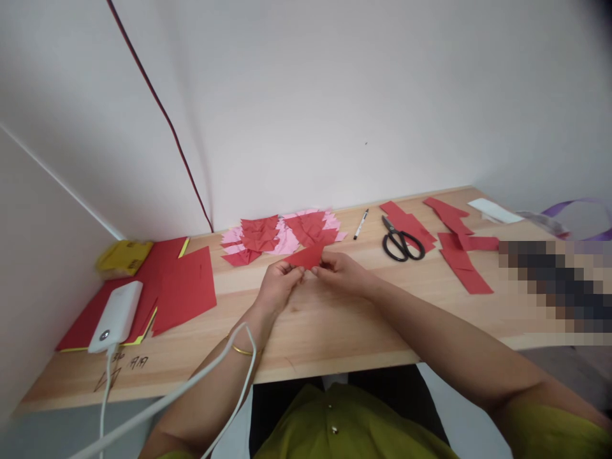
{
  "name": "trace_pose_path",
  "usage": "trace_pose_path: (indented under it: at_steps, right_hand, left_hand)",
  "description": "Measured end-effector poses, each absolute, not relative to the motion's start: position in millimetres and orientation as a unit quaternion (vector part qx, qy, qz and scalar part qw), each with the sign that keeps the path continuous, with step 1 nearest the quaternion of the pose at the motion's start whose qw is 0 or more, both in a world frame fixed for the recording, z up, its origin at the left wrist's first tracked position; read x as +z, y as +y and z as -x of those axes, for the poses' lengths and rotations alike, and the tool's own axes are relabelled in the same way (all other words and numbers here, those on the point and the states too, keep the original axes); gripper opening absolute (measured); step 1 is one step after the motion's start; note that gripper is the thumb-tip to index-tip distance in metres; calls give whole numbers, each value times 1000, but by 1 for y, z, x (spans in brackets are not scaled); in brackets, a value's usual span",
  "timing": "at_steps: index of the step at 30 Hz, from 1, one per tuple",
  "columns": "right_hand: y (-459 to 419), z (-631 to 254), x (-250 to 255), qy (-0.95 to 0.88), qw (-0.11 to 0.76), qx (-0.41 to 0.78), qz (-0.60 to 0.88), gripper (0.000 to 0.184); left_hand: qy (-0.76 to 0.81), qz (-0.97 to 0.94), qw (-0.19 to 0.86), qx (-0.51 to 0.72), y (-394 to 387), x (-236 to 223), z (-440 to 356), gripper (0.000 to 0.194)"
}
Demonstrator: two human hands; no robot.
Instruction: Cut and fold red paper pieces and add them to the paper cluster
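Observation:
Both hands meet over the middle of the wooden table (pixel 335 331), pinching one small piece of red paper (pixel 307 256) between them. My left hand (pixel 280 280) grips its left corner with thumb and fingers, while my right hand (pixel 342 273) closes on the right side. The paper looks folded, with a roughly triangular shape, though the fingers cover its ends. Just beyond it lie pleated red paper pieces (pixel 261 233) and pink paper pieces (pixel 287 241), laid in two overlapping groups along the wall.
Black-handled scissors (pixel 404 244) lie on red paper strips (pixel 466 271) to the right, near a pen (pixel 361 224). On the left are red sheets (pixel 186 290), a white power bank (pixel 116 317) and a yellow packet (pixel 125 258). A white cable (pixel 191 381) crosses my left forearm.

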State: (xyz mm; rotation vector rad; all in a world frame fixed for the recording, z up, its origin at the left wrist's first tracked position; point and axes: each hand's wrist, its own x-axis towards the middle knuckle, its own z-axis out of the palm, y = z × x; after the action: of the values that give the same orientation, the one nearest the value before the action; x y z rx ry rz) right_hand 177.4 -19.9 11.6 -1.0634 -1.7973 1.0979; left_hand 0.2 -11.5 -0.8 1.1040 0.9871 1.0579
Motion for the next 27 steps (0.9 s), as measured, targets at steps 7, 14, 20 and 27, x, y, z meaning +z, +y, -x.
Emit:
trace_pose_path:
  at_steps: [7, 14, 20, 27]
  right_hand:
    - [-21, -180, 16, -696, 379, 441, 421, 23]
    - [-20, -182, 17, -701, 384, 440, 409, 24]
    - [-20, -183, 17, -696, 387, 443, 412, 27]
    - [-20, -183, 17, -700, 380, 448, 406, 26]
  left_hand:
    - [442, -477, 556, 518, -6, 19, 10, 8]
    - [403, -421, 624, 520, -3, 24, 16, 6]
    - [374, -361, 711, 473, -6, 27, 16, 13]
    - [484, -529, 488, 497, -4, 30, 20, 9]
